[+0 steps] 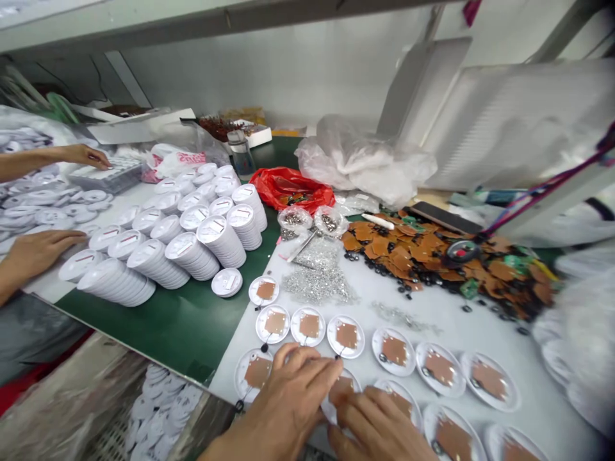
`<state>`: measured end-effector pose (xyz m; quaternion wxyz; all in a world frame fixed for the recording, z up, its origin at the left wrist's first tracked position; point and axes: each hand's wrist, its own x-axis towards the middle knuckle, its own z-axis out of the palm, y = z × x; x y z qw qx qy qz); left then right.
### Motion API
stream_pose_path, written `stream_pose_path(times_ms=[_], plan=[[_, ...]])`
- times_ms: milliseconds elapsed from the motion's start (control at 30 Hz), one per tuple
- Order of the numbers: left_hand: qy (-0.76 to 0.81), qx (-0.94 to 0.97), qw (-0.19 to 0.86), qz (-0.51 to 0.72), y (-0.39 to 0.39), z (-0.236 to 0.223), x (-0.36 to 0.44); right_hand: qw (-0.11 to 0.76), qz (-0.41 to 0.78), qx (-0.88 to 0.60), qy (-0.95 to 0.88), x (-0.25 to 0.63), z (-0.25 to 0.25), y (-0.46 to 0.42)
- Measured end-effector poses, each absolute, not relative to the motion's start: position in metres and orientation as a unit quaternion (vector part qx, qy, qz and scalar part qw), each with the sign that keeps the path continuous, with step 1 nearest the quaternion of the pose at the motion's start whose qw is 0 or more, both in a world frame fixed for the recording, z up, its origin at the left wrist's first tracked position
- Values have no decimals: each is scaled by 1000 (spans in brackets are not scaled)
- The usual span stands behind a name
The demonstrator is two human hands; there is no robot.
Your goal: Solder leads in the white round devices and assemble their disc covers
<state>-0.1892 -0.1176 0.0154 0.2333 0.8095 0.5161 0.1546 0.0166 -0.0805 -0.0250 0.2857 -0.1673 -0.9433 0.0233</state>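
Both hands are at the front of the white work surface, over one white round plastic housing (356, 380) with a brown circuit board in it. My left hand (288, 397) has its fingers bent round the left side of this housing. On the right, my right hand (379, 426) is closed at the near edge, its fingertips partly hidden. Around them lie rows of similar white housings, each with a brown board (346, 335); small black round parts on wires (264, 347) show on some.
Stacked white discs (218, 240) stand on the green mat (192, 314). Behind my hands are a pile of small silvery parts (317, 282), a red bag (288, 186) and a heap of brown boards (398, 253). A co-worker's hands (45, 250) reach in at left.
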Motion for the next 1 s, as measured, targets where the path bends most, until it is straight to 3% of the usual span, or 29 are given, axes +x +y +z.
stream_pose_path(times_ms=[100, 233, 467, 667, 867, 1000], plan=[[522, 804, 239, 154, -117, 7, -187, 361, 79, -187, -910, 14, -39, -76], [519, 803, 237, 176, -119, -3, -187, 338, 131, -229, -903, 19, -46, -74], [526, 796, 244, 175, -119, -4, -184, 353, 5, -249, -902, 5, -57, -88], [528, 795, 232, 188, -119, -10, -183, 252, 31, -240, -937, 15, -38, -81], [546, 794, 180, 198, -114, -26, -179, 262, -17, -197, -945, 5, -32, -77], [527, 795, 224, 199, -115, -17, -184, 257, -46, -200, -944, 9, -38, -85]])
